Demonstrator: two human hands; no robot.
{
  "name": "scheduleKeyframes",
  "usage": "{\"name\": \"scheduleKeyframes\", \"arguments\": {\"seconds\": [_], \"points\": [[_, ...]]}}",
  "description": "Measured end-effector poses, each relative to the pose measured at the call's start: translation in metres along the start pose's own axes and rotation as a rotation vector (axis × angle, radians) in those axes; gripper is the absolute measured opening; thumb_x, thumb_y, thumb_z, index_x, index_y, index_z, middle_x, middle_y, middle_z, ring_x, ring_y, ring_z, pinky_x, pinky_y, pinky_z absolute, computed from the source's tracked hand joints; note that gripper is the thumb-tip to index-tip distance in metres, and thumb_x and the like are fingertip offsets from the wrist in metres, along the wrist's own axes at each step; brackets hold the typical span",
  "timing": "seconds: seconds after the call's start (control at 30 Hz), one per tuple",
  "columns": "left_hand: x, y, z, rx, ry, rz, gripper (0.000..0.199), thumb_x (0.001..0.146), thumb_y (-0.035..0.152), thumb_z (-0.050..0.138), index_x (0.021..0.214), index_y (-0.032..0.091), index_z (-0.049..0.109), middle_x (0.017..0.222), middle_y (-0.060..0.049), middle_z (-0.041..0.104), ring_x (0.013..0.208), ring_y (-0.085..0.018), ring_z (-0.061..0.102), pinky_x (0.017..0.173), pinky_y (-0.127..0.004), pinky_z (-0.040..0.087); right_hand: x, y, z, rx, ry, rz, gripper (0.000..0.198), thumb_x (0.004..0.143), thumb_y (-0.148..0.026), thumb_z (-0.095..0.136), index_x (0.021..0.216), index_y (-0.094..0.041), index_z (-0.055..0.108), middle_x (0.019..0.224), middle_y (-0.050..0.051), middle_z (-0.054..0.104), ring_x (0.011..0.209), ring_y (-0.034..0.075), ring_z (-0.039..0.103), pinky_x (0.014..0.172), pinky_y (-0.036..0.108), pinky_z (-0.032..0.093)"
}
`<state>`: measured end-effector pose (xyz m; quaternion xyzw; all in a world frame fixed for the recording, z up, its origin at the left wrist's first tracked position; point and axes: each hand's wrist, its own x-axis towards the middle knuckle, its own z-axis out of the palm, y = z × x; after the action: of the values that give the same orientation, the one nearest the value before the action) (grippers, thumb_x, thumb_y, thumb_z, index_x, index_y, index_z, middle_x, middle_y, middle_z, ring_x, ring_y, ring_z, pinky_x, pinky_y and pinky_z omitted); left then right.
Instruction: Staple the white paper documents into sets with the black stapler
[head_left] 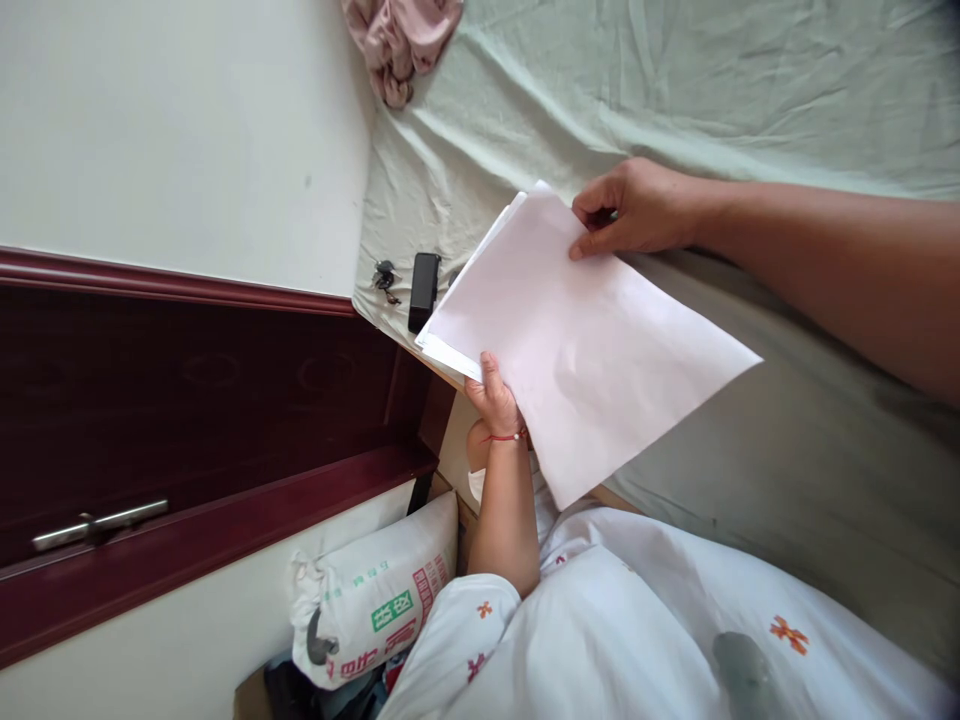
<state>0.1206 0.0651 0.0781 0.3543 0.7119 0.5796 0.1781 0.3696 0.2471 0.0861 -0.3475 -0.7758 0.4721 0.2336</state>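
Over the green bedsheet [750, 90], both hands' grips clasping blank paper sheets [577, 340], left hand [495, 395], right hand [634, 210], printed sack [375, 600] lettering unreadable

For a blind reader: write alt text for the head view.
Two hands hold a stack of white paper above a pale green sheet: the left hand grips its lower edge, the right hand pinches its top corner. A black device and keys lie nearby.

Paper sheets [585, 350] between both hands
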Motion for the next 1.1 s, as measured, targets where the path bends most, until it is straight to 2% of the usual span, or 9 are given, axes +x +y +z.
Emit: {"name": "scheduleKeyframes", "arguments": {"seconds": [0.07, 0.17, 0.3, 0.43, 0.53, 0.63, 0.8, 0.97, 1.1], "points": [[0.001, 0.002, -0.001, 0.012, -0.002, -0.022, 0.031, 0.095, 0.042, 0.073, 0.104, 0.012, 0.076, 0.109, -0.012, 0.078, 0.129, -0.026, 0.068, 0.116, -0.032, 0.050, -0.003, -0.003, -0.001, 0.041, -0.040, 0.074, 0.035, 0.085, -0.054, 0.069, 0.093, -0.021, 0.075, 0.102, 0.003, 0.077, 0.106, 0.022, 0.069, 0.104, 0.037, 0.049], [0.001, 0.003, -0.001, -0.004, -0.022, -0.025, 0.035, 0.091, 0.046, 0.077, 0.099, 0.011, 0.075, 0.102, -0.011, 0.078, 0.125, -0.026, 0.069, 0.116, -0.033, 0.050, -0.003, -0.002, -0.002, 0.101, -0.077, 0.131, 0.033, 0.083, -0.054, 0.074, 0.091, -0.022, 0.074, 0.089, 0.002, 0.075, 0.098, 0.021, 0.069, 0.098, 0.036, 0.052], [-0.002, 0.001, -0.001, -0.035, -0.049, 0.004, 0.049, 0.084, 0.053, 0.083, 0.108, 0.011, 0.075, 0.111, -0.012, 0.079, 0.124, -0.028, 0.071, 0.116, -0.035, 0.051, 0.002, 0.005, -0.002, 0.107, -0.088, 0.074, 0.033, 0.082, -0.056, 0.076, 0.081, -0.023, 0.070, 0.068, 0.000, 0.063, 0.076, 0.017, 0.062, 0.082, 0.030, 0.052], [-0.003, -0.006, -0.003, -0.050, -0.085, 0.016, 0.062, 0.079, 0.062, 0.085, 0.114, 0.012, 0.076, 0.117, -0.013, 0.079, 0.125, -0.030, 0.071, 0.116, -0.038, 0.052, 0.003, 0.008, -0.001, 0.117, -0.086, 0.033, 0.034, 0.084, -0.055, 0.076, 0.078, -0.022, 0.067, 0.063, -0.001, 0.057, 0.062, 0.013, 0.052, 0.069, 0.029, 0.045], [-0.002, -0.013, -0.004, -0.071, -0.120, 0.031, 0.066, 0.078, 0.064, 0.086, 0.119, 0.014, 0.077, 0.124, -0.014, 0.079, 0.128, -0.030, 0.071, 0.117, -0.038, 0.052, 0.002, 0.007, -0.001, 0.134, -0.083, 0.050, 0.036, 0.083, -0.056, 0.078, 0.078, -0.022, 0.067, 0.063, -0.001, 0.057, 0.064, 0.014, 0.053, 0.070, 0.030, 0.044], [-0.002, -0.016, -0.003, -0.085, -0.123, 0.045, 0.060, 0.080, 0.059, 0.086, 0.120, 0.015, 0.078, 0.127, -0.012, 0.078, 0.133, -0.030, 0.068, 0.118, -0.038, 0.051, 0.003, 0.008, -0.001, 0.155, -0.093, 0.077, 0.036, 0.083, -0.057, 0.079, 0.080, -0.023, 0.069, 0.063, -0.001, 0.058, 0.068, 0.014, 0.057, 0.074, 0.029, 0.046], [-0.002, -0.011, 0.001, -0.157, -0.038, 0.023, 0.042, 0.080, 0.039, 0.087, 0.115, 0.017, 0.079, 0.123, -0.009, 0.080, 0.133, -0.028, 0.068, 0.119, -0.036, 0.050, 0.006, 0.011, 0.003, 0.163, -0.041, -0.002, 0.026, 0.082, -0.043, 0.081, 0.093, -0.023, 0.070, 0.082, 0.002, 0.069, 0.073, 0.015, 0.058, 0.080, 0.033, 0.050], [0.003, -0.006, -0.005, -0.218, 0.027, -0.147, 0.030, 0.084, 0.028, 0.081, 0.112, 0.017, 0.078, 0.119, -0.009, 0.081, 0.125, -0.026, 0.072, 0.115, -0.038, 0.054, 0.007, 0.015, 0.008, 0.194, 0.014, -0.117, 0.056, 0.077, -0.049, 0.082, 0.124, -0.022, 0.069, 0.127, 0.008, 0.072, 0.111, 0.022, 0.065, 0.104, 0.038, 0.051], [0.012, 0.006, -0.011, -0.275, 0.111, -0.161, 0.032, 0.088, 0.020, 0.074, 0.120, 0.016, 0.074, 0.123, -0.010, 0.080, 0.123, -0.024, 0.074, 0.112, -0.038, 0.057, 0.010, 0.018, 0.009, 0.211, -0.079, -0.070, 0.077, 0.074, -0.051, 0.088, 0.144, -0.029, 0.063, 0.136, 0.006, 0.073, 0.118, 0.026, 0.069, 0.108, 0.040, 0.053]]}}
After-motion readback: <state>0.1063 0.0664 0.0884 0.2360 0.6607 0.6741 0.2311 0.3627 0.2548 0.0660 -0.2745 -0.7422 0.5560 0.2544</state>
